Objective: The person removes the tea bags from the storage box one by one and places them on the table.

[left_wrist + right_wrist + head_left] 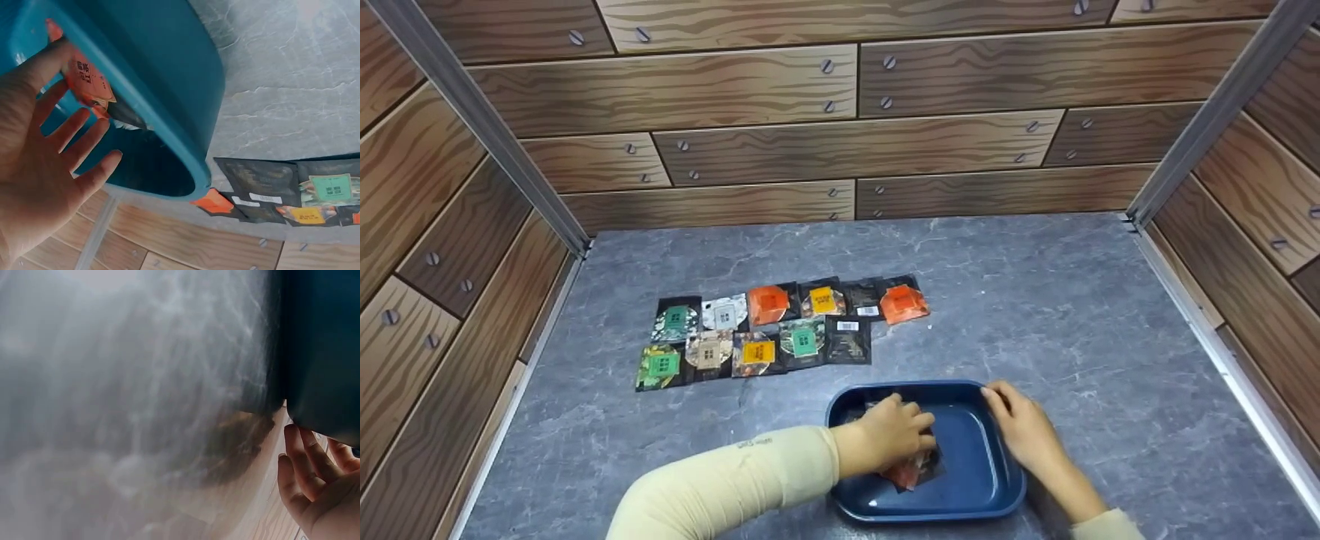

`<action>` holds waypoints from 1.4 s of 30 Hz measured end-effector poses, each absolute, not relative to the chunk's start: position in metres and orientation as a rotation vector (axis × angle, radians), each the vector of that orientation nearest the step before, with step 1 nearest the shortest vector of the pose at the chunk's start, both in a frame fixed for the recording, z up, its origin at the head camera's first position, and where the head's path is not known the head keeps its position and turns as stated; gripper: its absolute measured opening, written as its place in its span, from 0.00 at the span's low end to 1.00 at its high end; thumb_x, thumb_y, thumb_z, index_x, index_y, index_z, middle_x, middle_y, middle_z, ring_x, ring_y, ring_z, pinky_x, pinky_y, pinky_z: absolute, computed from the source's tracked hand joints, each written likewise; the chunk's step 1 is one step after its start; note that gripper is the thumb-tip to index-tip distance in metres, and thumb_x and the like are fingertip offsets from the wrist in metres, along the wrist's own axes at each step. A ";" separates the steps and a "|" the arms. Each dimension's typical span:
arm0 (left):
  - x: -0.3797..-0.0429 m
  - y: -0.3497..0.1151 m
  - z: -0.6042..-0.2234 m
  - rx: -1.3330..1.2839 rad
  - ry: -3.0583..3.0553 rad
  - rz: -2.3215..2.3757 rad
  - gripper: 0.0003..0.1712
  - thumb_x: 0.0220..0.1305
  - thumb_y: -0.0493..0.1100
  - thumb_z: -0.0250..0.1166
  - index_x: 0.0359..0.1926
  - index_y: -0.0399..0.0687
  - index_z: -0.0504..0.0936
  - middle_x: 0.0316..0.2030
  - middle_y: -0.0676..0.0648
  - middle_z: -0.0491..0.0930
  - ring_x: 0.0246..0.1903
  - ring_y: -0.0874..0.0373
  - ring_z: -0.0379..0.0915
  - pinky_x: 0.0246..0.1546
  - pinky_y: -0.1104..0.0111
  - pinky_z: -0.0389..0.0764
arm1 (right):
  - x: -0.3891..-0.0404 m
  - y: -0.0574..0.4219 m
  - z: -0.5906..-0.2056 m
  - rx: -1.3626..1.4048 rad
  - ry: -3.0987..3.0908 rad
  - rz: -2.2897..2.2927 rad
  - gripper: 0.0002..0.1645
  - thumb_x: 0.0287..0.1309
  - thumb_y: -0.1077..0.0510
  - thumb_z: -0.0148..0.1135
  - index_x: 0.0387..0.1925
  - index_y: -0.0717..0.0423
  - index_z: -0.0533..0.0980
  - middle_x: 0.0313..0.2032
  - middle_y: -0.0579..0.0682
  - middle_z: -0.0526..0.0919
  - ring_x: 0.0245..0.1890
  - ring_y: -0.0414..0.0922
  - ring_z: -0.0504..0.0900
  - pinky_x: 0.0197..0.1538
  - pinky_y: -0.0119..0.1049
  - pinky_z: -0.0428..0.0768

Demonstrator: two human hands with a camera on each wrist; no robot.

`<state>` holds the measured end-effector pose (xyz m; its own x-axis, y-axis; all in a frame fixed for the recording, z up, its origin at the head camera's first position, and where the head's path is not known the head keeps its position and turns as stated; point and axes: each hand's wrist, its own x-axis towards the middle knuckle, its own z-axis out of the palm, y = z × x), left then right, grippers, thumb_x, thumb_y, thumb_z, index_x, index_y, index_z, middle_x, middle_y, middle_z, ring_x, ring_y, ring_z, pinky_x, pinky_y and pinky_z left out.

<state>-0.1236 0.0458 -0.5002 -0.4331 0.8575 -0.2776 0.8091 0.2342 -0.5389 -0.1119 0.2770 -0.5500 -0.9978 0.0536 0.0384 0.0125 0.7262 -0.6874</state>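
A deep blue rectangular tray (960,516) sits near the front of the table. My left hand (889,431) reaches inside it from the left, palm down. Under and beside that hand lie dark tea sachets with orange-red labels (904,472), partly hidden by it. In the left wrist view the thumb and index fingertips touch an orange-labelled sachet (90,81), while the other fingers spread loosely. My right hand (1027,427) grips the tray's right rim, thumb over the edge. The right wrist view shows its fingers (306,464) against the outer wall.
Two rows of flat sachets lie beyond the tray to the left, among them a green one (660,365), a white one (725,313) and an orange one (904,300). Wood-patterned panels (855,150) enclose the grey marbled tabletop (1057,300) at the back and sides.
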 end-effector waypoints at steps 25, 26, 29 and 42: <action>-0.134 0.045 -0.482 -1.853 -2.258 0.539 0.06 0.60 0.54 0.65 0.37 0.64 0.82 0.32 0.62 0.84 0.31 0.65 0.78 0.27 0.73 0.75 | -0.112 0.276 -0.549 -0.076 -2.882 1.147 0.16 0.75 0.48 0.48 0.45 0.53 0.78 0.31 0.48 0.79 0.32 0.47 0.75 0.39 0.46 0.75; -0.135 0.045 -0.480 -1.858 -2.254 0.548 0.06 0.60 0.54 0.66 0.37 0.64 0.82 0.33 0.62 0.84 0.31 0.65 0.78 0.27 0.73 0.74 | -0.112 0.276 -0.549 -0.078 -2.884 1.147 0.17 0.75 0.48 0.48 0.45 0.53 0.78 0.32 0.48 0.79 0.32 0.47 0.75 0.39 0.46 0.75; -0.137 0.047 -0.473 -1.872 -2.251 0.565 0.11 0.58 0.58 0.68 0.39 0.65 0.82 0.35 0.62 0.84 0.32 0.65 0.78 0.29 0.73 0.74 | -0.112 0.276 -0.549 -0.081 -2.888 1.151 0.17 0.75 0.48 0.47 0.46 0.53 0.79 0.31 0.48 0.79 0.32 0.46 0.75 0.39 0.45 0.74; -0.182 0.059 -0.427 -1.758 -2.493 0.410 0.14 0.63 0.53 0.67 0.47 0.56 0.81 0.39 0.58 0.84 0.36 0.63 0.79 0.40 0.73 0.79 | -0.113 0.276 -0.551 -0.055 -2.850 1.135 0.14 0.75 0.51 0.50 0.43 0.53 0.79 0.35 0.51 0.83 0.33 0.48 0.77 0.40 0.49 0.76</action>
